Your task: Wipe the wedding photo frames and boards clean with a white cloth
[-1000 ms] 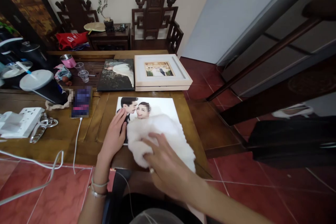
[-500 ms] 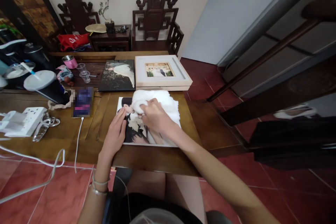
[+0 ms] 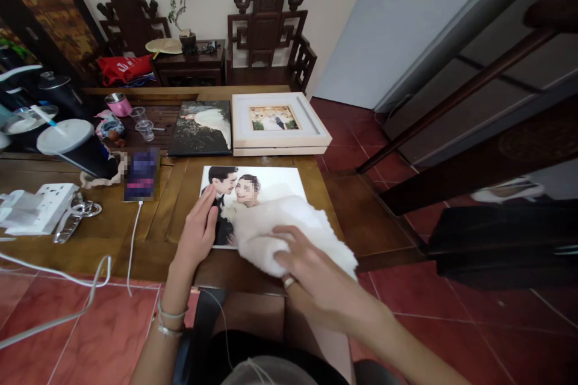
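Observation:
A photo print of a couple (image 3: pixel 280 179) lies flat near the front edge of the wooden table (image 3: pixel 176 216). My left hand (image 3: pixel 198 222) rests along its left edge, fingers stretched out and pressing on it. My right hand (image 3: pixel 302 258) grips a fluffy white cloth (image 3: pixel 289 222) that covers the lower right part of the photo and hangs past the table's front right corner. Part of the cloth is bunched under my right fingers, and the thumb is partly hidden.
Behind the photo lie a white-framed picture (image 3: pixel 282 141) and a dark photo panel (image 3: pixel 198 132). To the left are a phone (image 3: pixel 141 174) on a white cable, a clear hair claw (image 3: pixel 76 216), a power strip (image 3: pixel 56 204) and a lidded cup (image 3: pixel 76 147).
My right hand has swept the cloth from the photo's upper middle down and right towards the table's front edge, uncovering the upper part. My left hand has stayed in place.

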Demonstrator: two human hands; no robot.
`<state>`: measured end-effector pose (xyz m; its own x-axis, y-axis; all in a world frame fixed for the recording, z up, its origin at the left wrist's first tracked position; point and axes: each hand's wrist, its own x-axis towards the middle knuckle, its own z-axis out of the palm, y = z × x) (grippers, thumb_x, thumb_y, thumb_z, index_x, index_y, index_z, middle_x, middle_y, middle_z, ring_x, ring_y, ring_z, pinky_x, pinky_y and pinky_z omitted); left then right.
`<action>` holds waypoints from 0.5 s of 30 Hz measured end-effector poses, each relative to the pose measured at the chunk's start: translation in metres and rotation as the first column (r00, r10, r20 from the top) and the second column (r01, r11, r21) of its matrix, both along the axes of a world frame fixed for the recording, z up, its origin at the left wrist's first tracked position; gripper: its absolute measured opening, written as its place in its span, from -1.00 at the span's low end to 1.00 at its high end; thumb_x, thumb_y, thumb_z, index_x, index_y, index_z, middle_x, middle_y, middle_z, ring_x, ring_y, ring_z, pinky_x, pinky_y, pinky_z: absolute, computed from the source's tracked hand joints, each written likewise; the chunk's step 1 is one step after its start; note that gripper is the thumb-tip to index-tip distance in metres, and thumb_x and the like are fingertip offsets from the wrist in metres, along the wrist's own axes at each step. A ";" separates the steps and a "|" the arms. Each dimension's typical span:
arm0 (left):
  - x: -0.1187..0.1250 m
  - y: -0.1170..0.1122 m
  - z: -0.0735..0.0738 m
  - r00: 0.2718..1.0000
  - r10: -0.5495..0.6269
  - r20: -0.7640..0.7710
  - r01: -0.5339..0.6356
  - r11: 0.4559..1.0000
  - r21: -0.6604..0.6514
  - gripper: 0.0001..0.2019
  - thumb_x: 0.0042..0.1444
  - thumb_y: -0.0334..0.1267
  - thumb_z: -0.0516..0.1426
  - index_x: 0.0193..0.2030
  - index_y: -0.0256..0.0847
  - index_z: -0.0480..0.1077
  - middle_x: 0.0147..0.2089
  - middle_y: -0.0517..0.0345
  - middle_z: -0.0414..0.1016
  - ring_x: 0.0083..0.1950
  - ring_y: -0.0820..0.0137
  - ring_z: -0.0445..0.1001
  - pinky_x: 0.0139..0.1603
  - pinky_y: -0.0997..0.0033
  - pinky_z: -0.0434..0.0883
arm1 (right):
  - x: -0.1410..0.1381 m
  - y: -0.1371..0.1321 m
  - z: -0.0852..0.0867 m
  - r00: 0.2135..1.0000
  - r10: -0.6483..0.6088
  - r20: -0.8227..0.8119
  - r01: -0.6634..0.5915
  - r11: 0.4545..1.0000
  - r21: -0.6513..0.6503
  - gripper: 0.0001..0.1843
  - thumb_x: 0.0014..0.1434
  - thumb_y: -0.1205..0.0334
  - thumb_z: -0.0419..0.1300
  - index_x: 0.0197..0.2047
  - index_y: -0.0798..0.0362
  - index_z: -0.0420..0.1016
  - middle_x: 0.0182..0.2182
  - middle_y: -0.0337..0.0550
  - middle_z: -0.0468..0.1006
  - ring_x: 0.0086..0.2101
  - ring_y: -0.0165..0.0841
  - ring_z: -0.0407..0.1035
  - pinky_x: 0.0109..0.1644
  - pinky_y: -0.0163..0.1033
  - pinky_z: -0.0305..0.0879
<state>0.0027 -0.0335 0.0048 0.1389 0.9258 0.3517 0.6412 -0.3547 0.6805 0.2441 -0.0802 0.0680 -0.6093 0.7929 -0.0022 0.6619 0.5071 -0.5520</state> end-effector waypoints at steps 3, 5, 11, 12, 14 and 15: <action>0.001 0.002 -0.001 0.999 0.003 -0.052 -0.002 1.000 0.018 -0.58 0.32 -0.23 -0.06 0.28 -0.20 0.23 0.34 -0.04 0.22 0.39 0.27 0.12 0.38 0.03 0.12 | 0.002 0.027 0.015 0.984 -0.162 0.075 0.159 0.987 0.038 -0.77 -0.02 0.54 -0.03 -0.41 0.09 0.37 -0.13 0.14 0.40 0.00 -0.10 0.25 0.02 -0.05 0.26; 0.001 0.004 -0.003 0.998 -0.004 -0.056 0.006 0.999 0.043 -0.59 0.31 -0.25 -0.06 0.28 -0.18 0.23 0.33 -0.03 0.24 0.38 0.27 0.14 0.37 0.01 0.14 | -0.009 0.048 0.026 0.970 -0.201 0.140 0.196 0.979 0.052 -0.77 0.00 0.52 -0.05 -0.42 0.09 0.37 -0.29 0.06 0.44 -0.11 -0.12 0.29 -0.05 -0.10 0.28; -0.002 0.005 -0.007 0.998 0.014 -0.062 -0.011 0.999 0.050 -0.59 0.29 -0.26 -0.03 0.25 -0.19 0.26 0.33 -0.03 0.25 0.36 0.23 0.17 0.36 0.01 0.15 | -0.079 0.105 0.046 0.977 -0.098 0.190 0.098 0.995 0.007 -0.74 0.09 0.44 -0.04 -0.26 0.11 0.45 -0.27 0.03 0.52 -0.17 -0.14 0.32 -0.18 -0.19 0.20; -0.002 0.005 -0.007 0.998 0.019 -0.059 -0.017 0.999 0.045 -0.60 0.29 -0.25 -0.03 0.25 -0.19 0.27 0.32 -0.03 0.26 0.36 0.23 0.18 0.36 0.02 0.15 | -0.089 0.112 0.044 0.980 -0.088 0.180 0.088 0.996 0.011 -0.73 0.10 0.43 -0.04 -0.24 0.12 0.46 -0.21 0.05 0.53 -0.15 -0.13 0.32 -0.16 -0.18 0.19; -0.002 0.005 -0.006 0.998 0.028 -0.052 -0.026 0.999 0.036 -0.60 0.29 -0.25 -0.03 0.24 -0.18 0.28 0.31 -0.02 0.27 0.36 0.24 0.18 0.36 0.03 0.16 | -0.103 0.124 0.035 0.984 -0.085 0.158 0.082 0.996 0.025 -0.72 0.11 0.42 -0.03 -0.19 0.12 0.45 -0.14 0.05 0.53 -0.11 -0.14 0.32 -0.11 -0.18 0.17; -0.002 0.005 -0.005 0.998 0.029 -0.050 -0.028 0.999 0.032 -0.60 0.29 -0.25 -0.03 0.24 -0.17 0.28 0.31 -0.01 0.27 0.36 0.24 0.19 0.36 0.03 0.16 | -0.105 0.128 0.030 0.985 -0.082 0.150 0.079 0.997 0.027 -0.72 0.12 0.41 -0.03 -0.18 0.13 0.45 -0.13 0.05 0.53 -0.11 -0.15 0.32 -0.10 -0.19 0.16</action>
<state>0.0010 -0.0284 -0.0003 0.1308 0.9182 0.3740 0.6846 -0.3565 0.6358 0.1392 0.0478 0.0980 -0.5376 0.8401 -0.0721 0.7759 0.4594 -0.4324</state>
